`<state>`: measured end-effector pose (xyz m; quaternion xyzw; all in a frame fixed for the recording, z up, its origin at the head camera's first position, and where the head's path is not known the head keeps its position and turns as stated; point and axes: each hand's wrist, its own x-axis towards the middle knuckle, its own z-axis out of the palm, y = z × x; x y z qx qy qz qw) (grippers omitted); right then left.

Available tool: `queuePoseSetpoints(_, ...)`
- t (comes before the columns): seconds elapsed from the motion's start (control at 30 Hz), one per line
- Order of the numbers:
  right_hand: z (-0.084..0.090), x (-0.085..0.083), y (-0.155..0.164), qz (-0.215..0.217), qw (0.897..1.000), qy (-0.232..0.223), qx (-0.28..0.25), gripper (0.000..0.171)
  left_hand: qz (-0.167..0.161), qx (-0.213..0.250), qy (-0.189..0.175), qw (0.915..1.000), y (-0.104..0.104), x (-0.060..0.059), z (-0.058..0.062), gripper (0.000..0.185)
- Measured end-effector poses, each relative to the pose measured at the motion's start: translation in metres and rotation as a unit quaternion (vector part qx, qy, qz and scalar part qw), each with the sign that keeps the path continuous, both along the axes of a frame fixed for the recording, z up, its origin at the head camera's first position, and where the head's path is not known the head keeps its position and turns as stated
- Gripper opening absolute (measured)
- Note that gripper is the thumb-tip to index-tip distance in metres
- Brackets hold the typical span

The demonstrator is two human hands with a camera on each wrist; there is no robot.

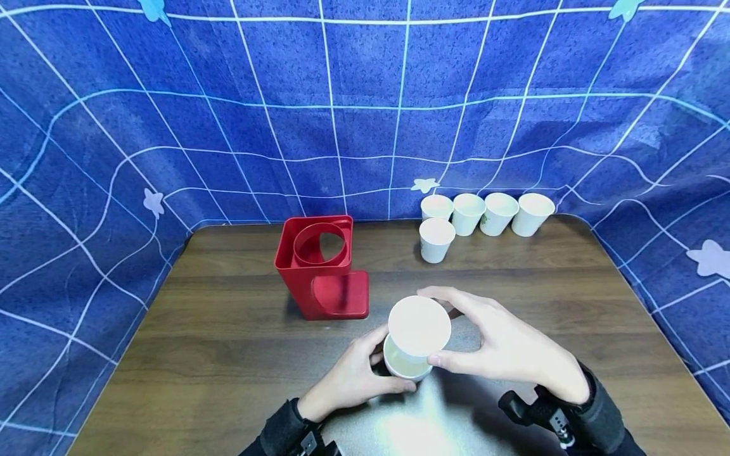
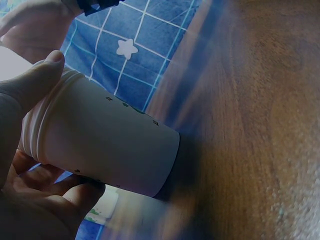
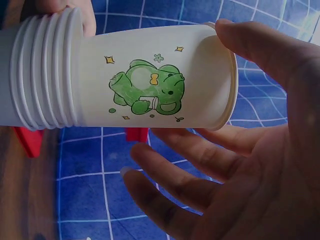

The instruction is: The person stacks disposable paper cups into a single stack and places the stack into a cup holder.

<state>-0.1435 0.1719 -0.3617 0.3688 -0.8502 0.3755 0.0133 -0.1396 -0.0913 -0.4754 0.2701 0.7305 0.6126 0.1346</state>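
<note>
My left hand (image 1: 356,373) grips a stack of white paper cups (image 1: 406,367) near the front middle of the table, with thumb and fingers around the upper part. In the left wrist view the lowest cup (image 2: 107,135) of the stack shows its plain side and small printed marks. My right hand (image 1: 496,335) holds the top paper cup (image 1: 419,326) by its rim, thumb on one side and fingers on the other. That cup stands well out of the stack; its green bear print (image 3: 150,87) faces the right wrist camera. Several nested rims (image 3: 47,70) show below it.
A red holder (image 1: 313,272) with a round ring on top stands left of the hands. Several paper cups stand in a row (image 1: 499,214) at the back right, with one more cup (image 1: 436,240) in front. Blue patterned cloth (image 1: 365,114) hangs behind the wooden table (image 1: 217,354).
</note>
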Motion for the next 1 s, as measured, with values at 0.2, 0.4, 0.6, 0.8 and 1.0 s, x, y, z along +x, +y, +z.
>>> queuePoseSetpoints(0.2, -0.002, 0.0, 0.0, 0.017, 1.0, -0.023, 0.009, 0.068, -0.002, 0.0, 0.002, 1.0, -0.001, 0.0, -0.001, 0.084)
queuePoseSetpoints(0.4, -0.008, -0.003, -0.003, 0.032, 0.998, -0.046, 0.031, 0.066, -0.006, 0.003, 0.018, 0.9998, -0.001, 0.0, -0.001, 0.083)
queuePoseSetpoints(0.6, -0.014, -0.006, -0.007, 0.037, 0.996, -0.061, 0.059, 0.064, -0.006, 0.001, 0.023, 0.9997, 0.0, 0.0, -0.001, 0.081)
queuePoseSetpoints(0.8, -0.02, -0.009, -0.009, 0.056, 0.996, -0.041, 0.064, 0.059, -0.008, 0.01, 0.014, 0.9998, 0.0, 0.0, -0.002, 0.081)
queuePoseSetpoints(1.0, -0.025, -0.01, -0.011, 0.055, 0.995, -0.039, 0.08, 0.059, -0.006, 0.013, 0.005, 0.9999, 0.001, 0.0, -0.002, 0.078)
